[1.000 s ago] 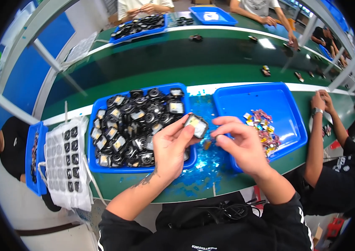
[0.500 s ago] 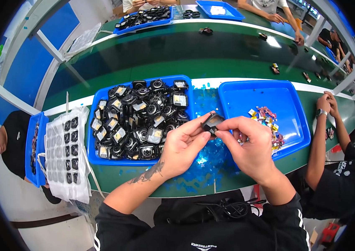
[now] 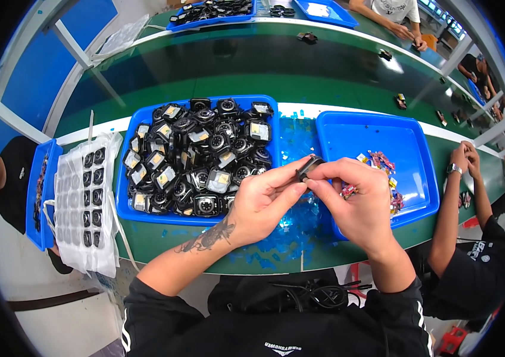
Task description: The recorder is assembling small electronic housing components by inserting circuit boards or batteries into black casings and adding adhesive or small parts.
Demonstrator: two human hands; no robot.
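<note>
Between my two hands is a small black smartwatch case [image 3: 309, 167], tilted nearly edge-on. My left hand [image 3: 264, 205] grips it from the left, thumb below and fingers behind. On the other side, my right hand [image 3: 359, 205] pinches its lower edge with thumb and fingertips. My fingers hide much of the case. Left of my hands, a blue tray [image 3: 122, 196] is heaped with black smartwatch bodies [image 3: 219, 143], some showing round backs, others pale rectangular patches. A second blue tray [image 3: 410, 143], partly behind my right hand, holds a pile of small pink, gold and white parts [image 3: 380, 162].
Blue film scraps [image 3: 285, 238] litter the green bench [image 3: 205, 244] between the trays. At left lies a white plastic tray [image 3: 80, 208] with watch bodies in its pockets. A belt [image 3: 234, 65] carries loose parts [image 3: 401, 101] beyond. Co-workers sit left, right [image 3: 460, 160] and across.
The watch case has turned in my fingers from showing its open face to nearly edge-on. My view has shifted slightly; both hands keep their hold.
</note>
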